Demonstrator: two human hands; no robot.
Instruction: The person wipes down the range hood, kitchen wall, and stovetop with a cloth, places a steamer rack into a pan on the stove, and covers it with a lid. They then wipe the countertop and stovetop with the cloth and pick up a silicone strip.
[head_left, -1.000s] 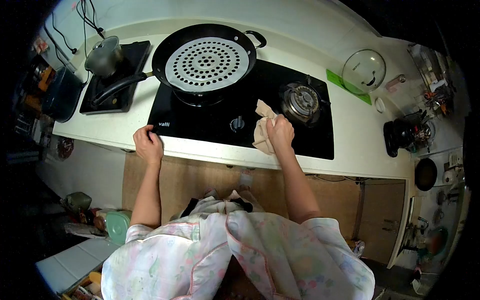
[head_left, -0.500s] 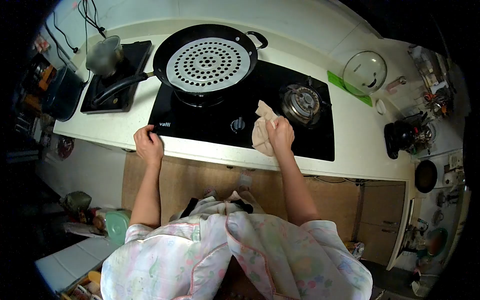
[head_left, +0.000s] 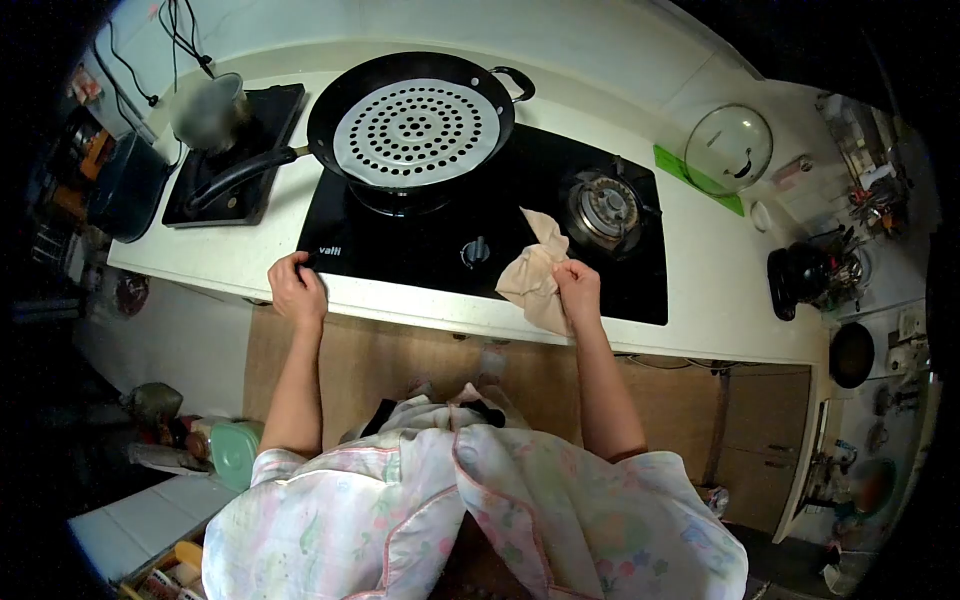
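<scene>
Starting at the far left, showing a small blurred pot [head_left: 212,115] on a black hotplate [head_left: 270,135]. Then resting the left hand [head_left: 298,292] at the front edge of the counter [head_left: 700,290], just beside the near left corner of the black glass hob [head_left: 350,220], with fingers bent and nothing visibly held; cannot tell how fully closed. Bearing a wide black pan [head_left: 324,125] above the left burner [head_left: 402,205], with a perforated disc [head_left: 415,126] already in place inside and no lid on top. Past the knob [head_left: 475,252], coming to a tan cloth [head_left: 532,285] over the hob's front part, short of the right burner [head_left: 608,210], with the lower end near the counter's edge. Gripping that cloth in the right hand [head_left: 578,290], with fingers closed on it. Probably partway through using the cloth, with putting it down not yet done; cannot tell the share of glass already touched, nor the share left. Ending at the right with a transparent lid [head_left: 735,150] overlapping a green board [head_left: 730,202].
</scene>
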